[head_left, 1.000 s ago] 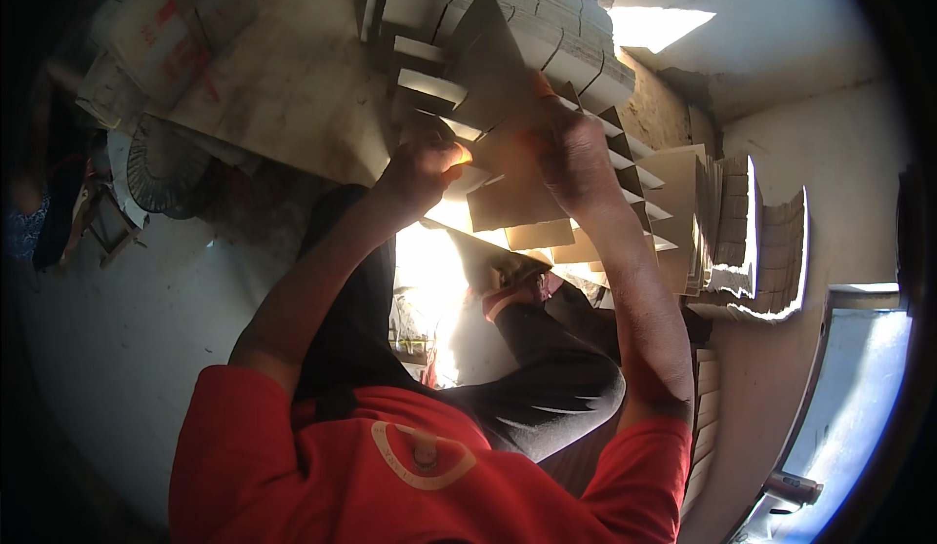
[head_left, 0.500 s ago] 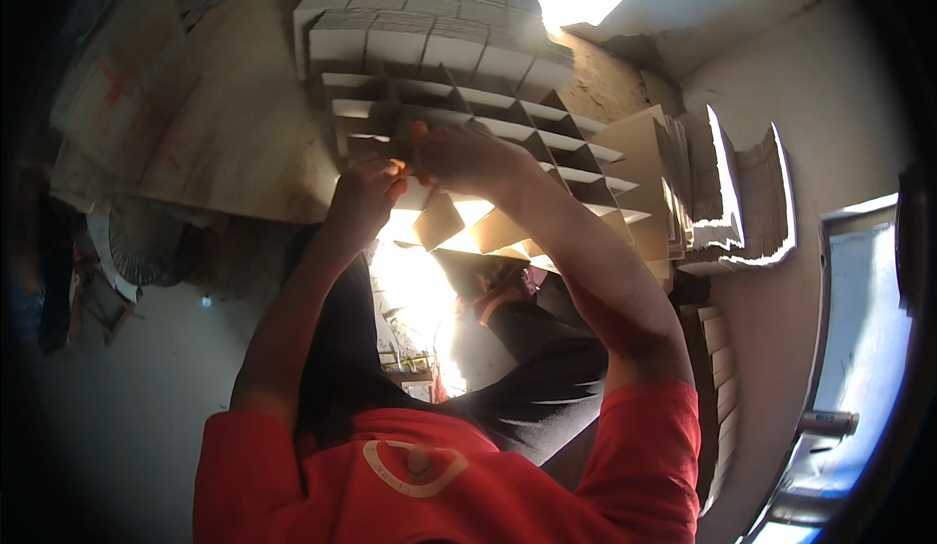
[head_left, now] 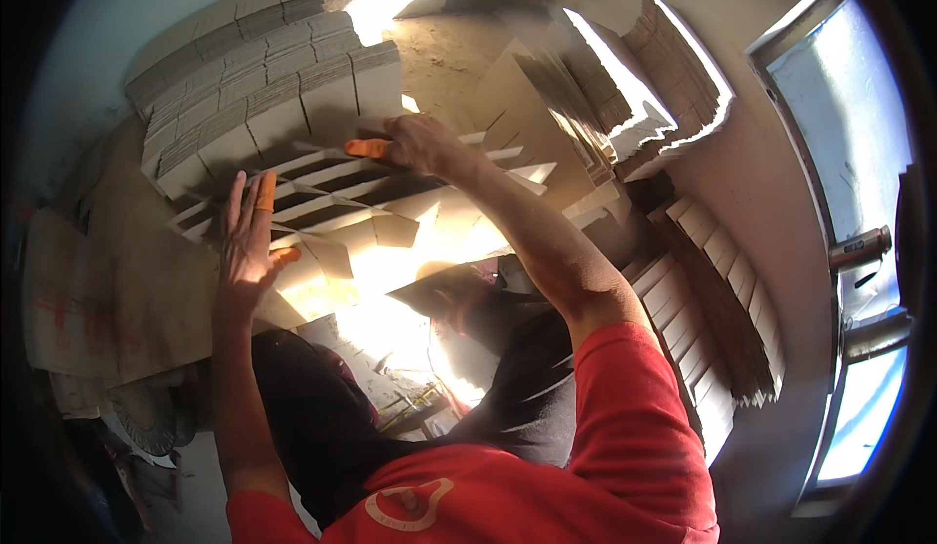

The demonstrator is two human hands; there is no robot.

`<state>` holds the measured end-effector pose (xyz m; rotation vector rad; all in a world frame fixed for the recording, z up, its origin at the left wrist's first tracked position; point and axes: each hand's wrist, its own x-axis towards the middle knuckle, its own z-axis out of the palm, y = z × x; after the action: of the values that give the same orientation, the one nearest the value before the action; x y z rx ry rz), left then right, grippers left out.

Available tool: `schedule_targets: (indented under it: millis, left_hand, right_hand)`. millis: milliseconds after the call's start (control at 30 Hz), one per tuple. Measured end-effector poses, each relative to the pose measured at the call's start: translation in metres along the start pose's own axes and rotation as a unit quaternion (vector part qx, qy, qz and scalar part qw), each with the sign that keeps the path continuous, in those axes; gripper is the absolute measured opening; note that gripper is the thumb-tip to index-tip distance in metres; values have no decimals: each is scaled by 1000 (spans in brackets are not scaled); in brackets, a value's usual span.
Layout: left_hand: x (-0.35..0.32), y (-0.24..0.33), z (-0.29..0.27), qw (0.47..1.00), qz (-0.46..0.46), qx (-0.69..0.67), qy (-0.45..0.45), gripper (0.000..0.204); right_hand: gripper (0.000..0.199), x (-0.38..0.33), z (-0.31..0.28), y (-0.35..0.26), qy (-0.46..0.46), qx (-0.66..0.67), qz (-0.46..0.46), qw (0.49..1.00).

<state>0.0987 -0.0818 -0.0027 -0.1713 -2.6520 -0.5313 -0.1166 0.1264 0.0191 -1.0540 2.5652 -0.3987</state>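
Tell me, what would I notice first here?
Two hands in the middle press on a cardboard grid of slotted strips: the left hand lies flat on its near edge, the right hand rests on its far side. Orange finger covers stand out on both. Stacks of cardboard rise behind, and sunlight glares below the grid.

Both arms reach forward, the left hand (head_left: 246, 237) flat with fingers spread, the right hand (head_left: 415, 144) curled palm-down.
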Motion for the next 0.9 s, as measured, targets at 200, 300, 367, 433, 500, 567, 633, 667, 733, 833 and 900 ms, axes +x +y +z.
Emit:
schedule_targets:
  millis: [200,300,367,433,500,567,633,667,733,833,900]
  left_hand:
    - [7,-34,16,993,-58,61,-81,50]
    - [-9,-14,12,998,41,50,19,30]
    - [-24,12,-8,991,91,76,66,25]
    - [-28,50,-26,982,131,88,104,23]
    - [-26,89,-31,974,167,88,124,23]
    - [-17,126,-31,967,201,86,129,25]
    - [-13,161,-24,971,215,50,90,37]
    - [-8,187,-21,969,224,37,94,43]
    - [-9,200,-14,956,265,35,122,53]
    - [-17,197,-3,948,283,10,146,46]
    - [-23,200,6,959,251,-13,132,44]
  right_hand:
    - [47,-55,52,-49,13,-14,-120,993]
    - [48,-72,56,-50,13,-1,-153,988]
    - [51,-111,33,-74,8,-6,-169,985]
    - [57,-154,25,-93,55,-23,-195,979]
    - [63,-196,14,-96,114,-64,-217,967]
    - [61,-233,11,-93,117,-136,-166,970]
    - [58,-274,11,-77,169,-174,-117,963]
    - [55,-299,17,-61,208,-255,-73,942]
    - [49,-352,21,-34,264,-292,54,918]
    - [46,-445,20,11,313,-284,198,885]
    - [43,-510,43,58,345,-306,283,841]
